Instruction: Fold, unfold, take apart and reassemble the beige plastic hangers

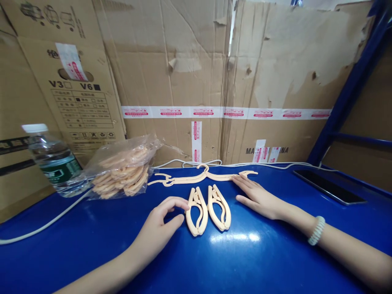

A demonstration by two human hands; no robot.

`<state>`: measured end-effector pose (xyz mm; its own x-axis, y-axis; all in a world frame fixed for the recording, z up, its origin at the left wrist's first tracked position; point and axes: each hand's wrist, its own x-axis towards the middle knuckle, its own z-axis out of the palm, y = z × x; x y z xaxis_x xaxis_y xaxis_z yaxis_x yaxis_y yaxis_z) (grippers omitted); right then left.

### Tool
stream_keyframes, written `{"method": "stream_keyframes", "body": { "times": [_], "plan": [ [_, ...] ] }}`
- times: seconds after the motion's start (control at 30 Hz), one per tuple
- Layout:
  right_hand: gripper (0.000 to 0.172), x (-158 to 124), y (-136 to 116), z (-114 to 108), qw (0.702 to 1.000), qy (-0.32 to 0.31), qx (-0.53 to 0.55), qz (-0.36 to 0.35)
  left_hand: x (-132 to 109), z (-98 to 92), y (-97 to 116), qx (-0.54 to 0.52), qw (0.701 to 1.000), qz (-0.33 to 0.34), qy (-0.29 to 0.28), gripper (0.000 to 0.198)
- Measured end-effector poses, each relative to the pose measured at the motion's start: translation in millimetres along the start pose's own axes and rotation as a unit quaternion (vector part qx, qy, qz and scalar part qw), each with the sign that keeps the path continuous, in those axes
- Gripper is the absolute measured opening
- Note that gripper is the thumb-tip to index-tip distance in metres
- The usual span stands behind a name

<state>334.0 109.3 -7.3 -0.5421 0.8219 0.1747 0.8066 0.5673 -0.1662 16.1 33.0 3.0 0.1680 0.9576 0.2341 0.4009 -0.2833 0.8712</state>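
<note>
Two folded cream plastic clothes hangers lie side by side on the blue tabletop (263, 261), a left one (204, 214) and a right one (227, 210). My left hand (159, 222) is beside the left one, its curved fingertips at that hanger's outer edge and its thumb apart from the index finger. Behind them an unfolded cream hanger (190, 179) lies spread out, hook toward the back. My right hand (263, 200) rests flat with fingers stretched, its fingertips at the right arm of the unfolded hanger. Neither hand grips anything.
A clear plastic bag (122, 163) full of folded hangers sits at the left, next to a water bottle (58, 163). A black phone (327, 185) lies at the right. Cardboard (171, 85) walls the back, with a white cable (263, 165) along its foot.
</note>
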Motion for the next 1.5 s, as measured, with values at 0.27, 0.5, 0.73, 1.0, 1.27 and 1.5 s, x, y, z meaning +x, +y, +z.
{"method": "stream_keyframes", "body": {
  "times": [0.27, 0.5, 0.73, 1.0, 1.27, 1.5],
  "plan": [
    [0.054, -4, 3, -1, 0.996, 0.080, -0.039, -0.024, -1, -0.9, 1, -0.007, 1.000, -0.007, -0.003, 0.016],
    [0.023, -4, 12, -4, 0.991, 0.121, -0.025, -0.050, -1, -1.0, 4, -0.011, 1.000, -0.016, 0.009, 0.016],
    [0.017, -6, 5, -7, 0.992, 0.116, 0.017, -0.047, -1, -1.2, 2, -0.021, 0.999, -0.017, 0.033, 0.015],
    [0.018, -13, 0, -18, 0.985, 0.141, 0.094, 0.033, -2, -1.2, 7, -0.081, 0.994, -0.051, 0.059, 0.026],
    [0.034, -23, 8, -39, 0.963, 0.220, 0.155, 0.036, 2, -2.4, -1, -0.198, 0.968, -0.114, 0.106, 0.072],
    [0.033, -26, -11, -40, 0.971, 0.141, 0.190, 0.008, 1, 2.7, 1, -0.197, 0.970, -0.089, 0.114, 0.084]
  ]
}}
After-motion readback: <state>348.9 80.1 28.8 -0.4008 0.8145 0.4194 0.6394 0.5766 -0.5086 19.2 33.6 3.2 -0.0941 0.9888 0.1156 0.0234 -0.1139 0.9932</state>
